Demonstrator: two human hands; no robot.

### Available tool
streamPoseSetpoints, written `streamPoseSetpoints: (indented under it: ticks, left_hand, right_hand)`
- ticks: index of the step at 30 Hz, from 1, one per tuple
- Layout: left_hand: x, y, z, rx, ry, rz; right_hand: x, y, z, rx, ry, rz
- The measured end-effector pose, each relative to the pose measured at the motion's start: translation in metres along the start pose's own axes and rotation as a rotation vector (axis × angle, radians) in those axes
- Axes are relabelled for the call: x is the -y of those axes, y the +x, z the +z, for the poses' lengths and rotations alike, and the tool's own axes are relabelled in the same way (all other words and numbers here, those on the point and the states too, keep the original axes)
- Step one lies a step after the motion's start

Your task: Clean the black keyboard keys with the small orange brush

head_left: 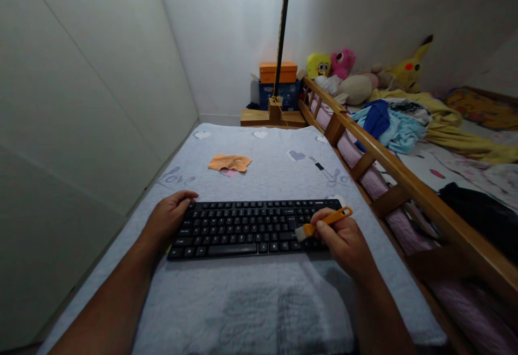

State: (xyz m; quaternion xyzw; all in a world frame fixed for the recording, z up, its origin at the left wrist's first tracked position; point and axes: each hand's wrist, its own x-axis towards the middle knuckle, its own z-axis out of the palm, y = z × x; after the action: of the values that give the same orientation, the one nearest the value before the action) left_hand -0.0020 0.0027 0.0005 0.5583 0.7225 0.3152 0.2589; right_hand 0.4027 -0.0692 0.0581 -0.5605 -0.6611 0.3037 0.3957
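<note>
A black full-size keyboard (238, 231) lies flat on the pale cloth, its long side across my view. My left hand (168, 216) grips its left end, with the fingers over the upper left corner. Under that palm a small yellow patch shows, too covered to name. In my right hand (340, 236) is a small brush with an orange handle (332, 218), pinched between thumb and fingers. Its pale bristles (300, 233) point left and rest on or just over the keys near the number pad. My right hand hides part of the number pad.
Beyond the keyboard lie a crumpled orange cloth (230, 162) and a thin wire tool with a black middle (319, 166). A wooden bed rail (376, 155) runs along the right, with clothes and plush toys behind it. Boxes (278, 72) and a black pole (283, 31) stand at the far end.
</note>
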Motion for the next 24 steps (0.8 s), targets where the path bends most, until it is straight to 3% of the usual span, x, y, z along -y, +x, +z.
streamPoseSetpoints:
  ticks: [11, 18, 24]
  left_hand:
    - [0.006, 0.000, 0.003, 0.002, -0.030, -0.016]
    - [-0.002, -0.002, 0.002, 0.005, -0.054, -0.028]
    - [0.000, -0.002, 0.003, -0.008, -0.057, -0.029]
  right_hand:
    - [-0.004, 0.024, 0.010, 0.320, 0.200, -0.024]
    - [-0.006, 0.026, 0.011, 0.365, 0.198, -0.012]
    - [-0.005, 0.026, -0.003, 0.274, 0.121, 0.045]
